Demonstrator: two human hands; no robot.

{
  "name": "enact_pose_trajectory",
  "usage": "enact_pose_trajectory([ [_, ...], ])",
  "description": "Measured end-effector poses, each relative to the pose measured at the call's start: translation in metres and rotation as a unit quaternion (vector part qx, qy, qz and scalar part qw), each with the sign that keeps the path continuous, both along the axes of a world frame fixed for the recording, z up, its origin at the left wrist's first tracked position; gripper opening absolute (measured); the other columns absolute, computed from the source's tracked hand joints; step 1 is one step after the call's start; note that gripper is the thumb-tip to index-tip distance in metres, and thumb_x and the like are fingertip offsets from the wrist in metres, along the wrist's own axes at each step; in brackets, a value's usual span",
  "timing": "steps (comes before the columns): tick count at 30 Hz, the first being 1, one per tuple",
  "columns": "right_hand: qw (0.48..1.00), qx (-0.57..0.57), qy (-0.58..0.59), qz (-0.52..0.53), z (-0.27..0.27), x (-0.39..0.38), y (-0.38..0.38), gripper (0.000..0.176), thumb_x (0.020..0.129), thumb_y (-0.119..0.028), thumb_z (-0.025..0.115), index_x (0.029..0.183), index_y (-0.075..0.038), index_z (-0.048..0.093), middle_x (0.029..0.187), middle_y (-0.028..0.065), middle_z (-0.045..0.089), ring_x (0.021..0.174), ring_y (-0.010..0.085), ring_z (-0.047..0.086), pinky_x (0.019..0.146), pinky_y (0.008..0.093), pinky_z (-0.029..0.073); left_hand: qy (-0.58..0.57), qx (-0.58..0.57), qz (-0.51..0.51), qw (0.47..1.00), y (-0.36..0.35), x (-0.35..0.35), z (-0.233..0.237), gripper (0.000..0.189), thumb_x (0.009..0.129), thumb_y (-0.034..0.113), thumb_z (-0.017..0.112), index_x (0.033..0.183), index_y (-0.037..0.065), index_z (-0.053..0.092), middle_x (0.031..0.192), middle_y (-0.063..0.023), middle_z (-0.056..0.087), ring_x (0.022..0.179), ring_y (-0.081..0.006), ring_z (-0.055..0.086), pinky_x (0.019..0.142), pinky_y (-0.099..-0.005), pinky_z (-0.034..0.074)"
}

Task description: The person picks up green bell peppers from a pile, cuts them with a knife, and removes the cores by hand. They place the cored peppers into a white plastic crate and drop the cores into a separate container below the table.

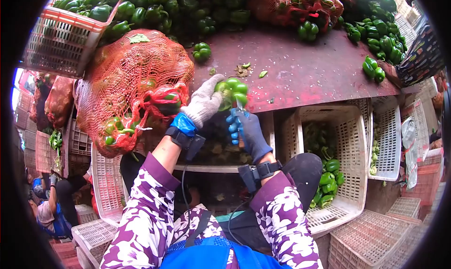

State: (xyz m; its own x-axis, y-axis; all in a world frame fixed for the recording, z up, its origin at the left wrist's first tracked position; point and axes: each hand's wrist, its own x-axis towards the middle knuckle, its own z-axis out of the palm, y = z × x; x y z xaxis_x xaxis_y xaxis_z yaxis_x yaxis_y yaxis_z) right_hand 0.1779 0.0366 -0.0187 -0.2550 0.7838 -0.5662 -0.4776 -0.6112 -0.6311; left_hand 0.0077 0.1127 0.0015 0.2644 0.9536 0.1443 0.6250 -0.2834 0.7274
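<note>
My left hand (205, 102), in a pale knitted glove, is closed on a green bell pepper (231, 88) above the table's near edge. My right hand (252, 134), in a dark glove with blue-coated fingers, is wrapped around a small knife (239, 104). Its blade meets the near side of the pepper, and a bit of wooden handle shows below the fingers. Just left of my left hand bulges a red mesh sack (134, 67) with peppers inside. Pepper scraps (244, 70) lie on the table (291, 76) beyond my hands.
Green peppers (188, 10) pile up along the table's back, beside another mesh sack (296, 8). A plastic crate (359, 151) with peppers in it stands by my right knee. More crates (371, 236) surround me. Another person (51, 198) sits at the far left.
</note>
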Motion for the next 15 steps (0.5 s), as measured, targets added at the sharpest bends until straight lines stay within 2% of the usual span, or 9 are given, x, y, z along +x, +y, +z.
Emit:
enact_pose_trajectory([
  [1, 0.999, 0.017, -0.034, 0.008, 0.003, 0.002, 0.0, 0.029, 0.097, -0.034, 0.061, 0.082, -0.009, 0.059, 0.059, -0.001, 0.052, 0.044, 0.009, 0.046, 0.038, 0.0268, 0.04, -0.009, 0.0, 0.002, 1.0, -0.001, -0.002, 0.002, 0.046, 0.091, 0.01, 0.056, 0.137, 0.008, 0.051, 0.125, -0.0221, 0.062, 0.115, -0.0357, 0.062, 0.099, -0.0393, 0.048],
  [3, 0.993, 0.047, -0.101, 0.027, 0.01, 0.001, -0.003, 0.029, 0.096, -0.034, 0.062, 0.082, -0.009, 0.059, 0.06, -0.0007, 0.053, 0.044, 0.0091, 0.046, 0.039, 0.0268, 0.041, 0.026, 0.024, 0.029, 0.999, -0.003, 0.004, 0.001, 0.046, 0.091, 0.01, 0.056, 0.136, 0.008, 0.051, 0.123, -0.0223, 0.062, 0.114, -0.0362, 0.062, 0.099, -0.0394, 0.048],
  [9, 0.981, 0.049, -0.181, 0.052, 0.033, 0.005, -0.02, 0.027, 0.094, -0.032, 0.063, 0.083, -0.008, 0.061, 0.061, 0.0006, 0.056, 0.046, 0.0092, 0.051, 0.04, 0.0267, 0.043, 0.029, 0.0, 0.094, 0.995, 0.007, 0.008, -0.006, 0.045, 0.089, 0.014, 0.059, 0.133, 0.007, 0.052, 0.12, -0.0225, 0.063, 0.112, -0.0359, 0.062, 0.097, -0.0401, 0.048],
  [12, 0.959, 0.096, -0.238, 0.119, 0.04, 0.018, -0.047, 0.026, 0.093, -0.03, 0.064, 0.082, -0.007, 0.061, 0.061, 0.0016, 0.057, 0.046, 0.0089, 0.052, 0.041, 0.0265, 0.044, 0.039, 0.021, 0.118, 0.992, 0.015, 0.006, -0.016, 0.045, 0.088, 0.014, 0.059, 0.132, 0.006, 0.053, 0.12, -0.0229, 0.063, 0.112, -0.0368, 0.062, 0.098, -0.0413, 0.048],
  [13, 0.96, 0.073, -0.244, 0.119, 0.052, 0.022, -0.056, 0.02, 0.093, -0.026, 0.065, 0.084, -0.008, 0.061, 0.061, 0.0008, 0.057, 0.046, 0.0084, 0.052, 0.042, 0.0253, 0.044, 0.049, 0.027, 0.131, 0.99, 0.016, 0.008, -0.015, 0.045, 0.088, 0.014, 0.059, 0.132, 0.006, 0.053, 0.12, -0.0231, 0.063, 0.113, -0.0372, 0.061, 0.098, -0.0416, 0.047],
  [15, 0.967, 0.094, -0.235, -0.02, 0.05, 0.03, -0.062, 0.015, 0.093, -0.022, 0.064, 0.086, -0.008, 0.062, 0.063, 0.0006, 0.058, 0.047, 0.0078, 0.052, 0.042, 0.0246, 0.044, 0.055, 0.013, 0.151, 0.987, 0.016, 0.01, -0.013, 0.046, 0.087, 0.013, 0.059, 0.132, 0.006, 0.054, 0.121, -0.0235, 0.063, 0.114, -0.0391, 0.06, 0.099, -0.043, 0.047],
])
